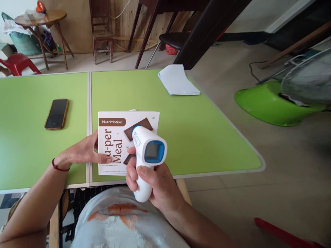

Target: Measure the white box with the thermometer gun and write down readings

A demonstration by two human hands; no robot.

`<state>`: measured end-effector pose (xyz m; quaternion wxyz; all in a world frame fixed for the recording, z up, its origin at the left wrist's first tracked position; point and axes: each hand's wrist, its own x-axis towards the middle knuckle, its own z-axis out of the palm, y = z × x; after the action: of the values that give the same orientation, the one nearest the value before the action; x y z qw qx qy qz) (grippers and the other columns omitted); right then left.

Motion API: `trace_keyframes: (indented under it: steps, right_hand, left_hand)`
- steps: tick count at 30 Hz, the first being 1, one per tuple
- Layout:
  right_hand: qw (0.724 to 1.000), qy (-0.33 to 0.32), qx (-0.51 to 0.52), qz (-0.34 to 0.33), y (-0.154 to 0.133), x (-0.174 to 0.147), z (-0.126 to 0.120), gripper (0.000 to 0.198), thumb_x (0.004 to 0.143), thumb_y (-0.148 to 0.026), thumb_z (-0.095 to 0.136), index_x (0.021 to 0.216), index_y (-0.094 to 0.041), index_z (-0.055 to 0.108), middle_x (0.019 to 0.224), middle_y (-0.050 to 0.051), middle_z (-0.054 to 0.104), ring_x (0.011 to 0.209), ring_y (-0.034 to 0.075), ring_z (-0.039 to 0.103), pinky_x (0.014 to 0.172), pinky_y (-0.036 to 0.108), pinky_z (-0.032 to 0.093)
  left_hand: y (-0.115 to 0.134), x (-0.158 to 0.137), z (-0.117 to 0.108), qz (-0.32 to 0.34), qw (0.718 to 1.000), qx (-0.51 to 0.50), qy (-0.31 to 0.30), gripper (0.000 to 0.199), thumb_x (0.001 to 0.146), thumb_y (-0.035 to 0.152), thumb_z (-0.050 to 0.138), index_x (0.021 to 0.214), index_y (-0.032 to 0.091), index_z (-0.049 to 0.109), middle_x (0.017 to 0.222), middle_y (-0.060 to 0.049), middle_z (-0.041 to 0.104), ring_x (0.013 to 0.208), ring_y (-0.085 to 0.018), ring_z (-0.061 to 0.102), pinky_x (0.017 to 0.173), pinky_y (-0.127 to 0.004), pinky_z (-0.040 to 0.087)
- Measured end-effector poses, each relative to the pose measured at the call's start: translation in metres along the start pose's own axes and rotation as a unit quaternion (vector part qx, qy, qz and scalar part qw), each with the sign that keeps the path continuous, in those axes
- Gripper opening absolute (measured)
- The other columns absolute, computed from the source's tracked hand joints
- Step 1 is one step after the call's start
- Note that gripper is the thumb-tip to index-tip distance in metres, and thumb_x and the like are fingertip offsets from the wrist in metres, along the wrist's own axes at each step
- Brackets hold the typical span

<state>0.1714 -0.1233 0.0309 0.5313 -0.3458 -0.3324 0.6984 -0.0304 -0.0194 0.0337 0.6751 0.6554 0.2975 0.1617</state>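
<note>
Head view: A person seated or standing at a green surface (212, 144) with a pale metal edge grips a white handheld thermometer (141, 146) in the right hand (159, 182), fingers and thumb closed around its handle. The device is held upright in front of the person, its blue-framed screen (153, 151) turned back toward the wearer; the display is too dark to read.

The left hand (86, 151), a dark red band (58, 167) at its wrist, holds the left edge of a white box (121, 134), thumb pressed on the printed face and the other fingers largely hidden behind the edge. The box, marked "NutriMotion" and printed with brown rectangles, is at the near side of the surface, just right of the seam, partly covered by the thermometer. Whether the two touch cannot be told.

A phone (56, 114) with a dark screen lies to the left, across the seam, while a stack of white paper (179, 81) sits by the far edge at right. Beyond the surface stand a worn wooden chair (102, 38) and, at far left, a red plastic seat (18, 63); a bright green plastic piece (269, 103) is at right.
</note>
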Motion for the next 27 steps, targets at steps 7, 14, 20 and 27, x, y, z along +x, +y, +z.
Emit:
trace_keyframes:
  steps: [7,14,20,27]
  right_hand:
    - [1.000,0.005,-0.016,0.009,0.000,0.000,-0.001,0.040,0.076,-0.052,0.079,0.097,-0.022,0.063,0.058,-0.005,0.060,0.042,0.010,0.050,0.043,0.024,0.038]
    - [1.000,-0.006,0.007,0.000,-0.001,0.000,-0.003,0.048,0.076,-0.052,0.080,0.110,-0.023,0.063,0.061,-0.005,0.061,0.041,0.010,0.049,0.042,0.025,0.039]
    - [0.990,-0.099,-0.052,-0.086,-0.031,-0.009,-0.033,0.054,0.080,-0.048,0.082,0.128,-0.036,0.063,0.073,-0.003,0.064,0.056,0.014,0.058,0.055,0.030,0.051]
    - [0.844,0.067,-0.484,-0.221,-0.059,0.036,-0.113,0.050,0.082,-0.049,0.078,0.125,-0.026,0.068,0.113,0.010,0.071,0.102,0.030,0.066,0.088,0.048,0.056]
  left_hand:
    - [0.000,0.000,-0.001,-0.005,1.000,0.015,0.003,0.071,0.077,0.037,0.085,0.134,0.017,0.049,0.127,-0.014,0.066,0.111,-0.029,0.066,0.091,-0.043,0.058]
    - [-0.001,0.000,0.001,0.002,1.000,-0.031,0.006,0.065,0.076,0.036,0.085,0.129,0.016,0.052,0.120,-0.013,0.070,0.104,-0.027,0.068,0.085,-0.038,0.059]
    - [0.002,-0.004,-0.002,0.046,0.992,-0.019,0.113,0.061,0.076,0.035,0.086,0.126,0.017,0.056,0.116,-0.012,0.073,0.102,-0.029,0.071,0.081,-0.037,0.060]
    - [-0.016,0.007,-0.019,0.115,0.940,0.072,0.313,0.059,0.072,0.047,0.088,0.115,0.017,0.060,0.118,-0.012,0.072,0.109,-0.032,0.069,0.094,-0.046,0.059]
